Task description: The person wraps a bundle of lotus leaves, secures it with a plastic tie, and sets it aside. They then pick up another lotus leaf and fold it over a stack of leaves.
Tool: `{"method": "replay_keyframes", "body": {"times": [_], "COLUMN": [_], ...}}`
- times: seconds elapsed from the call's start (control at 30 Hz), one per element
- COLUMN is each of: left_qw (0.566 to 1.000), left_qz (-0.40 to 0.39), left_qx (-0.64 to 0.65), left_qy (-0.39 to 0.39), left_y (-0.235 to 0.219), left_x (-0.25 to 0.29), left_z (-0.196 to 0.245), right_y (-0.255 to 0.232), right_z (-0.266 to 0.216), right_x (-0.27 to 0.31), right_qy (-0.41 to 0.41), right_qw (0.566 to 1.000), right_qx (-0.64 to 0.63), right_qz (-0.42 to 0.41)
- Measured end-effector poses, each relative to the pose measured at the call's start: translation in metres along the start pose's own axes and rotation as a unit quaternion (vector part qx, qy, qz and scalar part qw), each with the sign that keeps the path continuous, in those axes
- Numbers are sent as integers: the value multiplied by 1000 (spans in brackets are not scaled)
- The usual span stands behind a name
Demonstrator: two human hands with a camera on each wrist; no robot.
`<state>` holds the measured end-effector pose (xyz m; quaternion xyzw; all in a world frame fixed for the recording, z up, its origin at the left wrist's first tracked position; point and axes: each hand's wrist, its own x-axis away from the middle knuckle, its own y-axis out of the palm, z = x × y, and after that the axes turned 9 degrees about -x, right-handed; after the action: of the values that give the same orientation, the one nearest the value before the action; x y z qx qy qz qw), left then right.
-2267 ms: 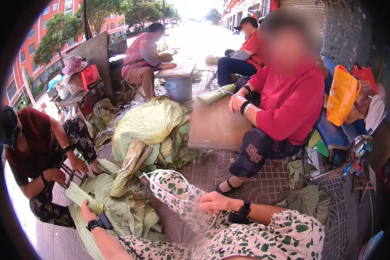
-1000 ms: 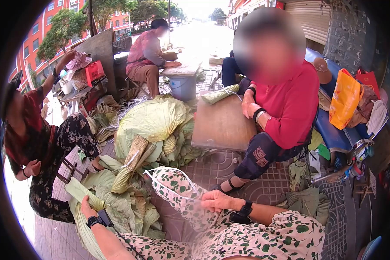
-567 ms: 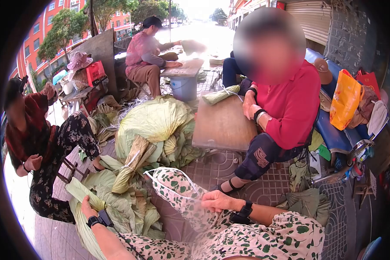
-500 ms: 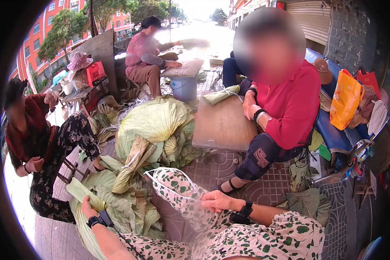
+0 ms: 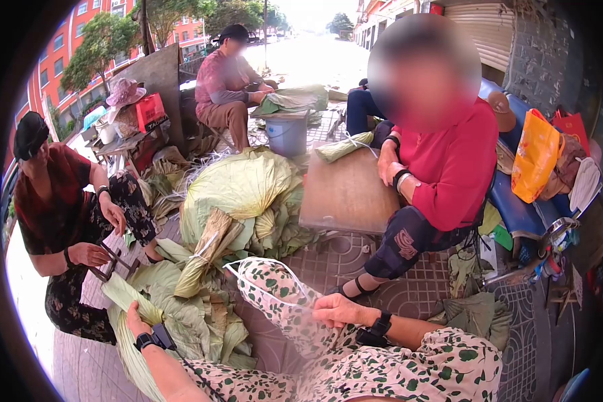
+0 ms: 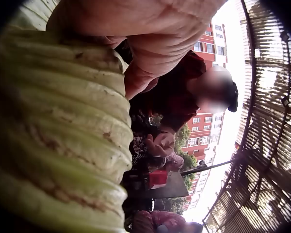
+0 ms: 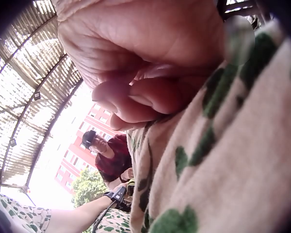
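My left hand (image 5: 138, 320) grips a bundle of folded pale-green leaves (image 5: 128, 299) at the left of my lap. In the left wrist view the bundle (image 6: 72, 131) shows up close as ribbed, creased folds, with the thumb and fingers (image 6: 140, 82) bent over its upper end. My right hand (image 5: 343, 311) rests over my leaf-print trousers (image 5: 402, 365) and pinches a thin white strip (image 5: 285, 268), which loops over my knee. Curled fingers (image 7: 155, 99) show in the right wrist view close over the cloth; the strip is hidden there.
Loose leaves (image 5: 201, 328) lie beside my left leg, with a tied bundle (image 5: 204, 258) and a larger leaf heap (image 5: 238, 191) beyond. A wooden board (image 5: 348, 194) stands before a person in red (image 5: 449, 161). Another person (image 5: 53, 201) sits close at left.
The person at left has brought a raised arm down and leans forward. At the back, another person has laid a large leaf on the tabletop. My hands have hardly moved.
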<state>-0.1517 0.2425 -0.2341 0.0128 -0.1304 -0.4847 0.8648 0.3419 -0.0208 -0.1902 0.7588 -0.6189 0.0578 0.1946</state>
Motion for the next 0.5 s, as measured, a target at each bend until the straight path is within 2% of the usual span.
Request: {"method": "replay_keyframes", "body": {"times": [0.5], "left_qw": [1000], "left_qz": [-10], "left_qx": [-15], "left_qy": [-4], "left_y": [0], "left_x": [2], "left_z": [1], "right_y": [0], "right_z": [-3], "right_x": [0], "right_qy": [6], "right_qw": [1000], "right_qx": [-17], "right_qz": [2]}}
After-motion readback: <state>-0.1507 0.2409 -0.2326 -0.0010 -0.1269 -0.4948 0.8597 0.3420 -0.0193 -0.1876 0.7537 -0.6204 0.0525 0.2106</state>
